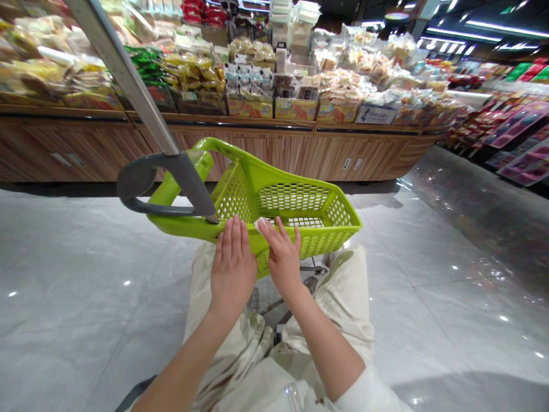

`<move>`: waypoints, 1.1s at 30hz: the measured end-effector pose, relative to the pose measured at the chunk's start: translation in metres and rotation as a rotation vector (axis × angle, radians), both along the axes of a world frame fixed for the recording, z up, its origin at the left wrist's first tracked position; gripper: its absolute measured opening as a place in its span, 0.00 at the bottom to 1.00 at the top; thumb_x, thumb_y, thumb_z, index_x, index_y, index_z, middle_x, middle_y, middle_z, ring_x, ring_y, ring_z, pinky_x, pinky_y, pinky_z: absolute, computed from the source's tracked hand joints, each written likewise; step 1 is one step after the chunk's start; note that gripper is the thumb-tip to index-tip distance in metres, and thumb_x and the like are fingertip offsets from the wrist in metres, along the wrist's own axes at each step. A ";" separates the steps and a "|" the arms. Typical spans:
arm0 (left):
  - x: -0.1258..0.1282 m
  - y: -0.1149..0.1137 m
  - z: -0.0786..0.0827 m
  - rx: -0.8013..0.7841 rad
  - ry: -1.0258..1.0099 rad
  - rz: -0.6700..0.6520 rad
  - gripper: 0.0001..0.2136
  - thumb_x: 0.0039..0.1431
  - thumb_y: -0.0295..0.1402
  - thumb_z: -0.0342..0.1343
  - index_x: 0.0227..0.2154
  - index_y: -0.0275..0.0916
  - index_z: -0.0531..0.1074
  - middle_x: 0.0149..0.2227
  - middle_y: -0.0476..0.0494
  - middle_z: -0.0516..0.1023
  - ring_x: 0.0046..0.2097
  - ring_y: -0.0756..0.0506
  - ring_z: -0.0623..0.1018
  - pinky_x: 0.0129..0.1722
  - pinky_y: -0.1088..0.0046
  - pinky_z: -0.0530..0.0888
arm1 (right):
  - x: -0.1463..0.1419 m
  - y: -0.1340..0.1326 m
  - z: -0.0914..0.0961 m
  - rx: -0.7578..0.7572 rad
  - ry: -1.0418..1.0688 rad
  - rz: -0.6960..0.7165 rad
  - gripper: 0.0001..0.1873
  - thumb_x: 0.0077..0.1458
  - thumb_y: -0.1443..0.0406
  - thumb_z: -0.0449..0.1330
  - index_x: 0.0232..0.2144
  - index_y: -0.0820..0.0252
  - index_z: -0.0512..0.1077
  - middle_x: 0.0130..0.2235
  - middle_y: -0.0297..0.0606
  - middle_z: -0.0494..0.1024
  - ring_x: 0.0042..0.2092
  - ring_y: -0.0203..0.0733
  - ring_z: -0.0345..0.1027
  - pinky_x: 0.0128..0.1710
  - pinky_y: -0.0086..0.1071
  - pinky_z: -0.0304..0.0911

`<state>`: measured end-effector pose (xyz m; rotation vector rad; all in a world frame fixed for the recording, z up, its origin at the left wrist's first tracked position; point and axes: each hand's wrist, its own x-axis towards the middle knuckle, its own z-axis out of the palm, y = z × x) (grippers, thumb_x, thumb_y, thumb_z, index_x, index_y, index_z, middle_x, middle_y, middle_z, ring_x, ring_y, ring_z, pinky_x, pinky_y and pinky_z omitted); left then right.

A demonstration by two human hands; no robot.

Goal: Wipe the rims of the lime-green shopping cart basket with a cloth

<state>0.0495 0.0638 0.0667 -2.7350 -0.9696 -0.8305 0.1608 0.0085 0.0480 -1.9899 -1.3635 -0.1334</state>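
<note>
Spreading the left hand (234, 269) flat and empty on the near rim of a lime-green plastic shopping basket (274, 178), touching a small white scrap (260, 224) with the half-curled right hand (278, 257), grip unclear, beside a grey cart handle (146, 177), facing a wood-fronted snack display (274, 151) across a polished tile floor (86, 269).

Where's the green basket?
In the head view, the lime-green basket sits straight ahead, under the left hand and right hand, beside the gray handle.

We see a lime-green shopping basket (295, 197) with gridded mesh, a grey handle (141, 178), brown wood-grain counter (274, 151) and pale marbled floor tiles (86, 257)
</note>
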 end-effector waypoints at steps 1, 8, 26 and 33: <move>0.000 0.000 0.000 -0.002 0.013 0.000 0.34 0.62 0.27 0.46 0.68 0.23 0.41 0.70 0.25 0.47 0.72 0.35 0.45 0.69 0.51 0.53 | 0.012 -0.007 -0.007 -0.005 -0.007 -0.045 0.44 0.48 0.80 0.44 0.65 0.43 0.57 0.65 0.27 0.64 0.71 0.36 0.41 0.69 0.53 0.28; 0.000 0.001 -0.002 -0.003 0.018 -0.004 0.35 0.62 0.27 0.47 0.68 0.22 0.40 0.70 0.25 0.45 0.72 0.35 0.44 0.69 0.52 0.53 | 0.045 -0.027 -0.031 0.034 0.072 -0.372 0.40 0.51 0.78 0.44 0.62 0.44 0.63 0.64 0.30 0.67 0.71 0.46 0.45 0.67 0.62 0.30; 0.000 0.001 0.000 0.009 0.010 -0.014 0.35 0.62 0.27 0.47 0.68 0.22 0.40 0.70 0.24 0.46 0.72 0.34 0.46 0.69 0.51 0.53 | 0.050 -0.038 -0.035 -0.004 0.019 -0.420 0.40 0.51 0.77 0.46 0.64 0.43 0.60 0.65 0.29 0.65 0.71 0.47 0.42 0.67 0.61 0.31; -0.001 0.016 -0.008 0.043 -0.117 -0.058 0.33 0.62 0.30 0.48 0.68 0.29 0.47 0.67 0.27 0.58 0.70 0.36 0.55 0.67 0.53 0.56 | 0.009 -0.002 -0.010 -0.017 -0.059 -0.001 0.45 0.48 0.79 0.47 0.67 0.48 0.53 0.67 0.31 0.61 0.72 0.35 0.38 0.70 0.49 0.31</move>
